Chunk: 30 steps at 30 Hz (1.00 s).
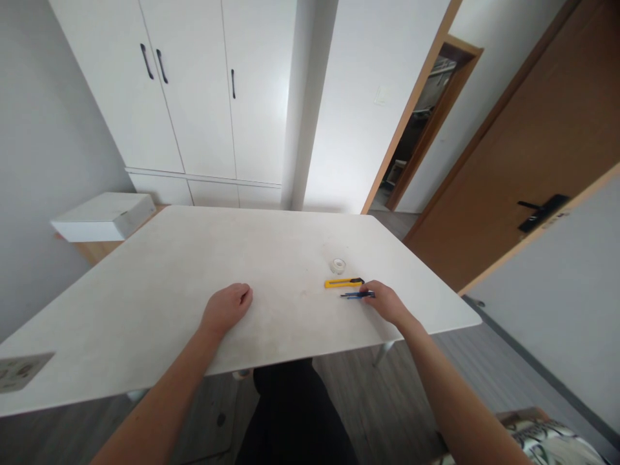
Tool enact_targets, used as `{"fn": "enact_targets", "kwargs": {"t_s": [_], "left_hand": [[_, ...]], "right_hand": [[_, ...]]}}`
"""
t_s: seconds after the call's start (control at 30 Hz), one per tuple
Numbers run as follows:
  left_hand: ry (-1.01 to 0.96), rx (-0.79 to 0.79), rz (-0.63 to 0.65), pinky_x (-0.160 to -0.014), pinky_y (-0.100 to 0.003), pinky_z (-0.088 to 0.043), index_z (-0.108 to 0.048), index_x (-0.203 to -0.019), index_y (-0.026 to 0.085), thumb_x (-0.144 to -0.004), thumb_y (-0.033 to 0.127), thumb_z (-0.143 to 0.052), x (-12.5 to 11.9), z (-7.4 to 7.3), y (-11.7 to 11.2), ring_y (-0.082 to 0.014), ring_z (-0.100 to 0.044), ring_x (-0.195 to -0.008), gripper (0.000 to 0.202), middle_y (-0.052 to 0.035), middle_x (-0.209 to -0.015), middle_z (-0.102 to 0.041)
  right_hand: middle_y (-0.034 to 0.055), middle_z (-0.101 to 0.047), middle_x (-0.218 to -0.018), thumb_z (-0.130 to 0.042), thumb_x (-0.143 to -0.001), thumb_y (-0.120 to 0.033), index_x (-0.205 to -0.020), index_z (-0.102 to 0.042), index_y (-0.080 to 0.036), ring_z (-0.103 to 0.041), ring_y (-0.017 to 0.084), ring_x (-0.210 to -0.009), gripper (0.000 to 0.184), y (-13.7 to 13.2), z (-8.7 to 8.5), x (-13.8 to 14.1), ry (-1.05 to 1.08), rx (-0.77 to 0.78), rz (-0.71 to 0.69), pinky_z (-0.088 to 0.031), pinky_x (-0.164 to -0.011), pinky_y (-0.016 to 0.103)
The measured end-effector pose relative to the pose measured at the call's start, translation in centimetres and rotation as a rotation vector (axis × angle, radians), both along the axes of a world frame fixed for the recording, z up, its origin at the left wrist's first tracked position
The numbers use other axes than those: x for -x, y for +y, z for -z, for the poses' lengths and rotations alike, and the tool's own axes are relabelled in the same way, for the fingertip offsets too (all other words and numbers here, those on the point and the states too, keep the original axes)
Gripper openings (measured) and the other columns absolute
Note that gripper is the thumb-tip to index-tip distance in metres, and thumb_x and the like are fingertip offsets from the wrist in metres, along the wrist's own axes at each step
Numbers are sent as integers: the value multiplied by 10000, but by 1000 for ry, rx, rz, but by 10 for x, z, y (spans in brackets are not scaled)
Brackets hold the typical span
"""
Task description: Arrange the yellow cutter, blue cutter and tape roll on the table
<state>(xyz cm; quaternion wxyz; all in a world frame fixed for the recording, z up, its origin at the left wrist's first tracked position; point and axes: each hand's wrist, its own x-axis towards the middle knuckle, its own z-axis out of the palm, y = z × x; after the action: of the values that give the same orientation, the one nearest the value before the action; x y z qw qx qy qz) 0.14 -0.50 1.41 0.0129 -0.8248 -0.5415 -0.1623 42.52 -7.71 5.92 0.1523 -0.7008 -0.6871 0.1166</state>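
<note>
My right hand (385, 302) rests on the white table (194, 271) at its right side, fingers pinched round the end of a blue pen (356, 295) that lies flat. Just beyond the pen lies a yellow utility knife (343, 283). A small roll of clear tape (338, 265) sits a little farther back. My left hand (227, 307) lies near the table's middle, fingers curled under into a loose fist, holding nothing.
A white box (104, 216) sits on a low wooden shelf at the left, beyond the table. White cupboards (194, 90) stand behind. An open doorway (426, 123) and a brown door (547, 155) are at the right. A paper (22, 370) lies at the table's near-left corner.
</note>
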Motion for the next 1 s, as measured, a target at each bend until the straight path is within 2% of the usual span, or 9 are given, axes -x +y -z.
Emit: {"fn": "enact_targets", "kwargs": {"t_s": [0.27,0.37,0.43,0.5,0.6,0.7,0.77,0.87,1.0], "left_hand": [[-17,-19,7,-666,-287,-330,-515,-687,201,-942,330,-337,0,-1,-1,-175,-577,-749,337,-39,-761,-631],[-20,-19,-3,-664,-287,-326,-513,-685,202,-939,326,-342,-1,-2,-1,-174,-577,-748,330,-36,-759,-629],[-26,-5,-12,-662,-287,-325,-516,-682,202,-934,326,-349,-1,-2,-1,-176,-573,-743,327,-34,-749,-626],[-34,10,-18,-661,-287,-326,-523,-678,202,-929,326,-354,-1,-3,-1,-178,-568,-735,327,-34,-739,-622],[-47,15,-14,-669,-285,-330,-536,-679,199,-925,325,-356,-1,-4,-2,-179,-565,-737,330,-37,-742,-620],[-58,14,-9,-675,-281,-334,-541,-684,200,-925,318,-356,-1,-4,-3,-173,-565,-736,326,-33,-745,-619],[-63,20,-10,-669,-280,-334,-536,-684,201,-927,314,-357,-1,-3,-2,-168,-564,-725,323,-28,-741,-618],[-69,15,-17,-664,-283,-333,-531,-690,203,-933,314,-357,-2,-2,-1,-168,-569,-723,318,-27,-743,-622],[-80,17,-24,-672,-284,-338,-528,-694,204,-935,320,-359,-2,-2,0,-171,-579,-738,317,-29,-755,-628]], "right_hand": [[36,-650,-1002,-613,-732,-130,-893,-676,-206,-595,186,-954,189,15,1,14,33,42,-77,-430,-865,301],[50,-646,-1045,-629,-728,-119,-945,-671,-203,-593,190,-977,236,13,0,15,47,35,-59,-426,-880,304],[55,-640,-1080,-639,-742,-129,-1000,-657,-204,-589,185,-995,270,12,-3,25,62,-13,-59,-419,-890,302],[52,-640,-1074,-630,-782,-157,-1023,-645,-203,-586,172,-991,245,13,-6,49,87,-75,-98,-415,-882,291],[39,-652,-988,-592,-859,-224,-979,-647,-195,-590,148,-926,135,23,-5,106,125,-109,-259,-416,-829,261],[29,-657,-910,-561,-900,-284,-915,-656,-194,-587,143,-867,132,41,4,167,87,-68,-418,-409,-778,250],[36,-658,-916,-526,-923,-302,-911,-653,-196,-587,150,-866,166,54,12,196,24,-49,-418,-403,-755,254],[51,-654,-967,-448,-959,-327,-964,-632,-206,-591,160,-879,220,68,27,218,-68,-81,-322,-395,-727,264],[52,-643,-972,-386,-981,-349,-1003,-608,-221,-587,162,-895,258,69,40,220,-135,-164,-277,-390,-737,267]]}}
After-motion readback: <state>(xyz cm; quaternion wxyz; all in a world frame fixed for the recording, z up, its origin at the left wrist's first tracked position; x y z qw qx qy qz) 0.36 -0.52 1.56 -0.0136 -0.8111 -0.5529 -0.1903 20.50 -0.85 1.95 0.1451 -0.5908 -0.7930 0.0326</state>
